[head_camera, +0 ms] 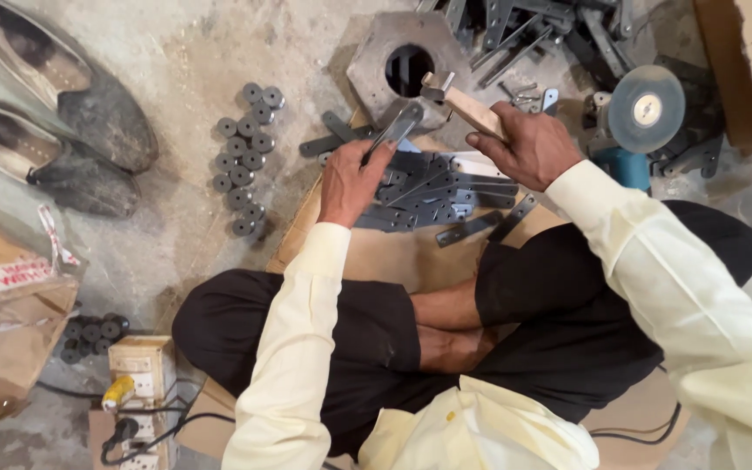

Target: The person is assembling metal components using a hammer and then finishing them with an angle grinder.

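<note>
Left hand [352, 181] pinches a strip [393, 130] on the block [376, 54], right hand [528, 144] grips the hammer [463, 103], seemingly poised: strike square, fingers clear.

A single head-worn camera looked steeply down from close above the seated person's crossed legs, facing forward over the concrete floor [176, 78]

Long pale-cream sleeves run loose and wrinkled to plain cuffs at the left hand [352, 184] and right hand [528, 146]; black trousers, bare feet.
</note>
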